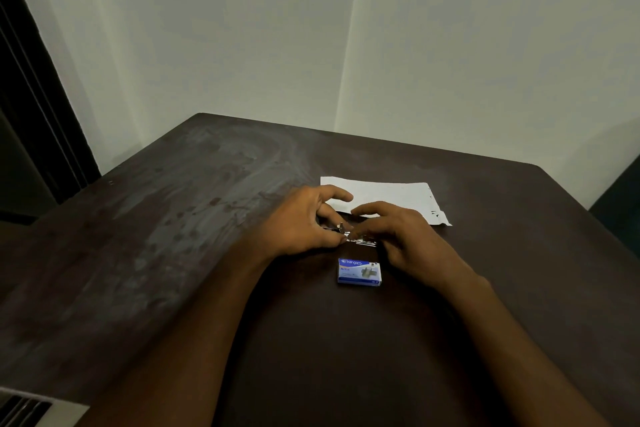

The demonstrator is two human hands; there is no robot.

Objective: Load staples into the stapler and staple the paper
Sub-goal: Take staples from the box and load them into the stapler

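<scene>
My left hand (pixel 301 222) and right hand (pixel 398 232) meet over the stapler (pixel 349 234), which lies on the dark surface (pixel 173 218) between them, its long axis running from nine to three o'clock. Left fingers (pixel 332 236) pinch narrowly on its metal end; right fingers (pixel 360 229) curl close over the other end, though whether they hold a staple strip I cannot tell. The staple box (pixel 359 271) sits just at six o'clock of the stapler, nearer my right hand. The paper (pixel 388 196) lies at twelve o'clock, just beyond my fingertips. Loading looks unfinished.
</scene>
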